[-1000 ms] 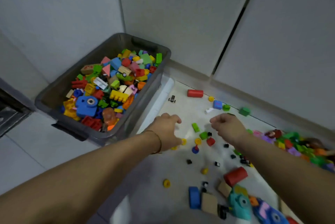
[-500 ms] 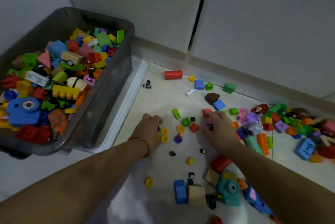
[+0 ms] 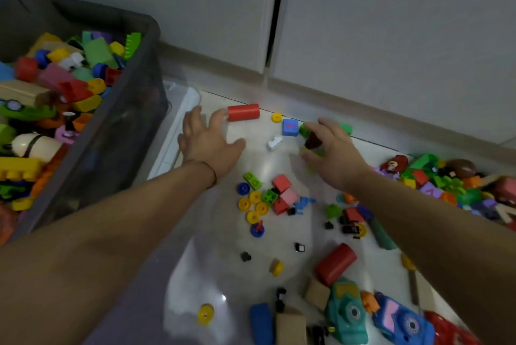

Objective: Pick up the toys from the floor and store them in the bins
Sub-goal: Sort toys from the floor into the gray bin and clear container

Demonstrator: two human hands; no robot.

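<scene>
Your left hand (image 3: 208, 140) was spread wide and empty, right at the red cylinder (image 3: 243, 112) near the bin (image 3: 131, 110); right hand (image 3: 335, 153) curled over a brown block (image 3: 312, 142), couldn't tell if gripped; I'd have palmed that cylinder whole, it'd roll.

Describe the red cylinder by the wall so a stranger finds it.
From the grey bin, follow the baseboard right. The red cylinder lies on its side at the fingertips of the left hand. The other red cylinder lies nearer the camera.
</scene>
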